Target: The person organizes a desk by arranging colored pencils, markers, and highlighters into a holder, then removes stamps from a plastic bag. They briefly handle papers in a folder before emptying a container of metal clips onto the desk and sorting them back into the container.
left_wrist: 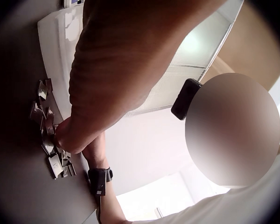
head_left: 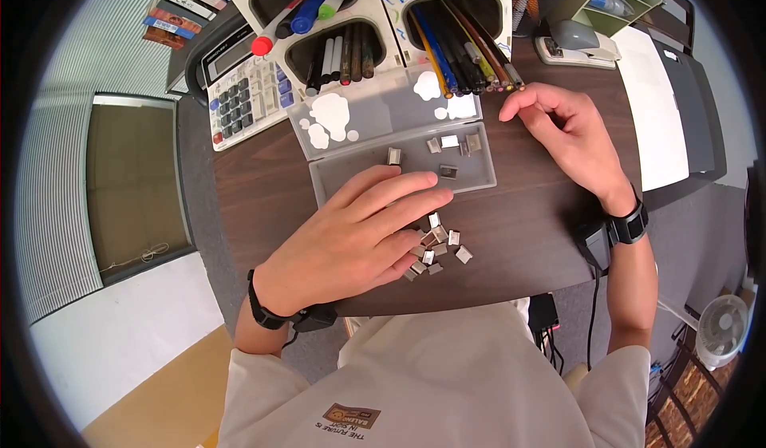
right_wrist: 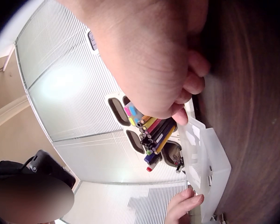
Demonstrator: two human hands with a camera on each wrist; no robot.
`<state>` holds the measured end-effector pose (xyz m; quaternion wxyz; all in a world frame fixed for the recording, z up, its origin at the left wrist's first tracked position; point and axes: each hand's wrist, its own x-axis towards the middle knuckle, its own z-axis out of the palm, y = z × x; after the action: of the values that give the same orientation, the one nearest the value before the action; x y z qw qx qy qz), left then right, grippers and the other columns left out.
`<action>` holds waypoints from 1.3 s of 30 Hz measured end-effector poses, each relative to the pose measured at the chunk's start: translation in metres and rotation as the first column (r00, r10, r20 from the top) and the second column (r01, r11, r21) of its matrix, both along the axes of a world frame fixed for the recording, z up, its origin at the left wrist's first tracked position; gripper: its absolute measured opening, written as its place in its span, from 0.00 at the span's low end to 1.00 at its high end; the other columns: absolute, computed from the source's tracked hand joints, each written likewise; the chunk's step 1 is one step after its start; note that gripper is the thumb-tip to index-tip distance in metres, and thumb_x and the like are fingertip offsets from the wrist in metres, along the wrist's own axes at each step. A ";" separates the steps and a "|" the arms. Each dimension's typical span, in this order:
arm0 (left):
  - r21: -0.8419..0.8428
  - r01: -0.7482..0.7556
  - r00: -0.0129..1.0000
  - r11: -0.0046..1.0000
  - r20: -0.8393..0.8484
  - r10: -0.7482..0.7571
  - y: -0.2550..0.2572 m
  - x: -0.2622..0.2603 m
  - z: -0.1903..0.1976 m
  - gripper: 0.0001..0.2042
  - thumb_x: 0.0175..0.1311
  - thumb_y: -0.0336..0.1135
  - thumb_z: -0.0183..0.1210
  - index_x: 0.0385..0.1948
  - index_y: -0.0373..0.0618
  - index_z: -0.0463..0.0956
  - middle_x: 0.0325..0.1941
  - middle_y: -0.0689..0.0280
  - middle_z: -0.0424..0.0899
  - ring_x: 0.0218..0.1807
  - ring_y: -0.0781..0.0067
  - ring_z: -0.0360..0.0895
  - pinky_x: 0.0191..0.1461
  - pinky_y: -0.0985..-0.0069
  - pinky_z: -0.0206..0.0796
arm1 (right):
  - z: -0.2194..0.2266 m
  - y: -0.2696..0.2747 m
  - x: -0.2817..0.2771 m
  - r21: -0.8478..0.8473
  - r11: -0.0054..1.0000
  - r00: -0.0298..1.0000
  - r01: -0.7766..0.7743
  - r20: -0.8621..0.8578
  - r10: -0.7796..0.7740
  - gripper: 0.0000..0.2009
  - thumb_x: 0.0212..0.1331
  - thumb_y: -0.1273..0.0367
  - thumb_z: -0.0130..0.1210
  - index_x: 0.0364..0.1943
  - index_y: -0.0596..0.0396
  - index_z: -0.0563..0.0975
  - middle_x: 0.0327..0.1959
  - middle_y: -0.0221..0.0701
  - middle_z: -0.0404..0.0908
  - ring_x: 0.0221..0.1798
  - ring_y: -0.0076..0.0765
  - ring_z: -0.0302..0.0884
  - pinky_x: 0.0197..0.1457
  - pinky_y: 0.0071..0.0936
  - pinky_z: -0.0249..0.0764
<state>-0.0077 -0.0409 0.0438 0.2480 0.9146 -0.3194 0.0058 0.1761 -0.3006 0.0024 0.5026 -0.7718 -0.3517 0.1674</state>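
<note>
On the brown desk lies a loose pile of small silver metal clips (head_left: 437,250). My left hand (head_left: 339,236) reaches over them with three fingers spread, its index finger and thumb at the pile's left side. In the left wrist view, a bent fingertip (left_wrist: 65,136) is among the clips; I cannot tell whether it pinches one. Behind the pile stands a shallow grey plastic box (head_left: 351,178), its lid (head_left: 373,121) folded back and several clips inside. Beside the lid's right end, my right hand (head_left: 570,133) rests with loosely curled fingers, holding nothing visible.
A white organizer (head_left: 383,9) with pens and pencils stands directly behind the lid. A calculator (head_left: 247,97) sits to the left, a stapler (head_left: 576,45) at the back right, and white paper (head_left: 650,113) at the right side.
</note>
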 end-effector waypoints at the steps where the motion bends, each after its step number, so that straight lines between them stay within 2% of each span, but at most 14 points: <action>1: 0.002 -0.004 1.000 1.000 0.015 0.004 -0.001 0.000 0.000 0.11 0.47 0.27 0.74 0.29 0.40 0.80 0.70 0.58 0.79 0.73 0.51 0.71 0.70 0.51 0.70 | 0.000 0.000 0.000 0.005 1.000 1.000 -0.001 0.009 0.000 0.09 0.72 0.73 0.52 0.43 0.55 0.86 0.31 0.20 0.82 0.33 0.14 0.69 0.38 0.19 0.67; 11: -0.023 -0.010 1.000 1.000 0.018 0.010 0.004 0.003 0.000 0.13 0.46 0.28 0.75 0.30 0.43 0.79 0.70 0.59 0.78 0.72 0.50 0.72 0.70 0.50 0.68 | 0.000 0.000 -0.001 0.027 1.000 1.000 0.001 -0.002 -0.001 0.09 0.71 0.73 0.53 0.43 0.55 0.86 0.31 0.21 0.82 0.32 0.14 0.69 0.37 0.19 0.67; 13: 0.003 -0.111 0.991 0.994 0.078 0.111 0.009 0.005 0.008 0.14 0.44 0.27 0.76 0.31 0.46 0.79 0.71 0.59 0.78 0.72 0.49 0.72 0.72 0.50 0.67 | 0.000 -0.001 0.000 0.012 1.000 1.000 0.001 0.005 -0.001 0.09 0.71 0.73 0.53 0.43 0.55 0.86 0.31 0.21 0.82 0.32 0.14 0.69 0.37 0.20 0.67; 14: 0.003 -0.112 0.991 0.994 0.076 0.112 0.013 0.005 0.009 0.14 0.44 0.27 0.76 0.31 0.46 0.79 0.71 0.59 0.78 0.72 0.49 0.72 0.72 0.50 0.67 | 0.000 -0.001 0.000 -0.001 1.000 1.000 0.000 0.014 0.000 0.09 0.71 0.73 0.53 0.42 0.55 0.86 0.30 0.21 0.81 0.32 0.15 0.69 0.37 0.20 0.67; 16: 0.042 -0.255 0.957 0.966 0.154 0.246 0.022 0.008 0.012 0.14 0.44 0.27 0.76 0.32 0.47 0.80 0.71 0.59 0.78 0.73 0.47 0.71 0.73 0.50 0.65 | 0.001 0.000 0.000 0.004 1.000 1.000 -0.001 0.017 0.001 0.09 0.71 0.73 0.53 0.42 0.54 0.86 0.30 0.21 0.81 0.31 0.15 0.69 0.37 0.20 0.67; 17: 0.062 -0.262 0.950 0.963 0.194 0.246 0.026 0.009 0.014 0.13 0.47 0.28 0.74 0.32 0.45 0.78 0.70 0.59 0.78 0.72 0.49 0.71 0.72 0.49 0.65 | 0.000 0.000 0.000 0.008 1.000 1.000 0.000 0.021 0.000 0.09 0.71 0.73 0.53 0.42 0.54 0.86 0.30 0.21 0.81 0.31 0.15 0.69 0.36 0.20 0.67; 21: 0.070 -0.370 0.916 0.926 0.193 0.351 0.032 0.010 0.011 0.13 0.45 0.26 0.74 0.30 0.43 0.78 0.69 0.59 0.78 0.73 0.50 0.71 0.73 0.51 0.65 | -0.001 0.000 0.000 0.004 1.000 0.999 -0.007 0.036 0.007 0.09 0.71 0.73 0.53 0.42 0.54 0.86 0.30 0.21 0.81 0.31 0.15 0.69 0.36 0.20 0.67; 28: 0.099 -0.396 0.904 0.913 0.218 0.368 0.037 0.010 0.006 0.11 0.48 0.26 0.73 0.31 0.41 0.80 0.69 0.59 0.78 0.73 0.50 0.70 0.73 0.52 0.65 | -0.001 0.000 0.001 -0.006 1.000 1.000 -0.006 0.021 0.007 0.09 0.71 0.73 0.53 0.42 0.54 0.86 0.29 0.20 0.81 0.30 0.15 0.68 0.35 0.20 0.66; 30: 0.120 -0.419 0.899 0.900 0.194 0.392 0.033 0.009 0.009 0.11 0.52 0.24 0.71 0.36 0.44 0.83 0.72 0.58 0.76 0.74 0.47 0.70 0.74 0.55 0.64 | 0.000 0.000 0.000 -0.021 1.000 1.000 -0.001 0.013 0.001 0.09 0.71 0.73 0.53 0.42 0.54 0.86 0.29 0.20 0.81 0.30 0.15 0.67 0.35 0.20 0.66; 34: 0.074 -0.366 0.918 0.928 0.193 0.347 0.024 0.007 0.009 0.11 0.51 0.26 0.73 0.36 0.46 0.83 0.71 0.58 0.77 0.73 0.46 0.71 0.73 0.52 0.65 | -0.001 0.000 0.000 0.004 1.000 1.000 0.000 0.017 0.000 0.09 0.71 0.73 0.53 0.42 0.54 0.86 0.29 0.20 0.81 0.31 0.14 0.67 0.35 0.20 0.65; 36: 0.014 -0.211 0.965 0.977 0.161 0.206 0.016 0.005 0.004 0.12 0.51 0.28 0.74 0.37 0.48 0.83 0.70 0.57 0.78 0.72 0.46 0.72 0.73 0.49 0.65 | -0.001 0.000 0.000 -0.003 1.000 1.000 -0.002 0.010 0.002 0.09 0.71 0.73 0.53 0.42 0.54 0.86 0.30 0.20 0.81 0.31 0.14 0.67 0.35 0.20 0.65; 37: -0.002 -0.129 0.974 0.992 0.190 0.127 0.013 0.006 -0.002 0.14 0.50 0.32 0.76 0.39 0.49 0.84 0.69 0.58 0.79 0.72 0.49 0.73 0.71 0.48 0.67 | -0.001 0.000 0.000 0.008 1.000 1.000 -0.001 0.011 0.001 0.09 0.71 0.73 0.53 0.43 0.54 0.86 0.30 0.20 0.81 0.31 0.14 0.67 0.35 0.20 0.66; 39: -0.005 -0.085 0.976 0.996 0.200 0.084 -0.004 0.000 -0.007 0.14 0.52 0.33 0.75 0.40 0.48 0.84 0.69 0.58 0.80 0.71 0.51 0.73 0.71 0.49 0.68 | -0.001 0.001 -0.001 0.021 1.000 1.000 -0.005 0.010 0.005 0.09 0.71 0.73 0.53 0.43 0.54 0.86 0.30 0.20 0.81 0.31 0.14 0.67 0.35 0.20 0.66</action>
<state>-0.0073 -0.0447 0.0364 0.2128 0.9225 -0.3035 0.1076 0.1752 -0.2993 0.0012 0.5085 -0.7664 -0.3578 0.1613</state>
